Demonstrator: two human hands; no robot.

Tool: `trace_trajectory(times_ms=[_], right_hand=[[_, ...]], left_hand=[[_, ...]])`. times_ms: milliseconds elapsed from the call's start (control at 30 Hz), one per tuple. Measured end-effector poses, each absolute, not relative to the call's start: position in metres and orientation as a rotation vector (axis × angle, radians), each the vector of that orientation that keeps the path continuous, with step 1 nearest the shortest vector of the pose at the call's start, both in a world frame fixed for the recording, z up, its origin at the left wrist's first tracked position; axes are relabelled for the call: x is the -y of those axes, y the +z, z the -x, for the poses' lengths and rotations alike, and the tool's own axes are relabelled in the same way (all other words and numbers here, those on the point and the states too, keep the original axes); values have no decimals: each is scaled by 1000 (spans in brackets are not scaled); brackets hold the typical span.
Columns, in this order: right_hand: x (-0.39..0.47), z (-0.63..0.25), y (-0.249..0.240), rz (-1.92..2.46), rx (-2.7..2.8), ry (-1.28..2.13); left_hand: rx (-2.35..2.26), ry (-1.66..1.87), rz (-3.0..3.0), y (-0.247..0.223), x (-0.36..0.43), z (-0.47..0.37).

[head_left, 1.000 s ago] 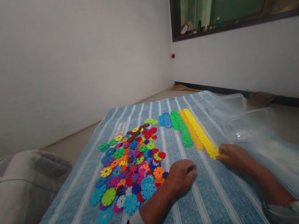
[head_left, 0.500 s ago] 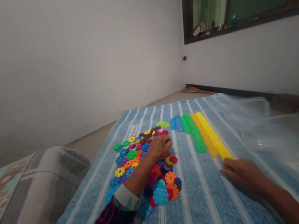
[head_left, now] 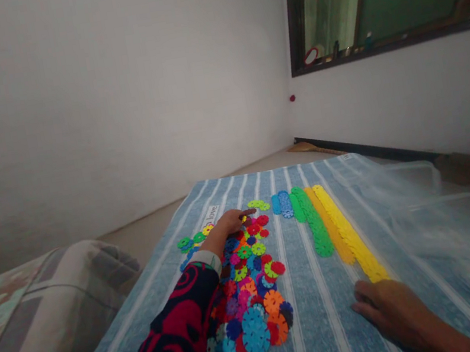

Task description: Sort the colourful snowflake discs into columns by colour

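On the striped blue cloth, the left hand reached over the far end of a pile of coloured discs, its fingers curled around a brown piece there, though whether they pinched it could not be told. Well apart, the right hand lay flat, fingers loose and holding nothing, just beside the near end of the yellow row. Beside that ran orange, green and blue rows.

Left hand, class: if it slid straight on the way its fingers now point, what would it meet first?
The left hand points away and slightly right. It would probably first meet the brown piece at its fingertips, then the lime-green discs; depth is hard to judge.
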State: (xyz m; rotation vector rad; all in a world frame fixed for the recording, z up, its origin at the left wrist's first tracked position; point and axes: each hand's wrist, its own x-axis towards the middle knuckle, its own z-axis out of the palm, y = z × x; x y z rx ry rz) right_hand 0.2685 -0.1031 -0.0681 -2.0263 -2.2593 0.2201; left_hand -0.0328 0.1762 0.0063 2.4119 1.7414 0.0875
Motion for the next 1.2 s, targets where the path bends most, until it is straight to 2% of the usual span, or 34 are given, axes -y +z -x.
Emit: trace_trajectory(times_ms=[500, 700, 833, 967, 1200], right_hand=[[104, -265, -61, 2037, 2232, 261], [104, -267, -63, 1990, 2207, 211], [102, -266, -63, 1937, 2179, 204], [101, -264, -63, 1856, 2186, 209], [104, -257, -56, 1740, 2124, 241]], left_hand=[[-1646, 255, -2229, 10, -141, 67], [-1594, 466, -1932, 11, -122, 76], [-1317, 699, -1521, 14, -93, 59], [-1054, 638, -1394, 10, -57, 28], [-993, 613, -1337, 2, -28, -7]])
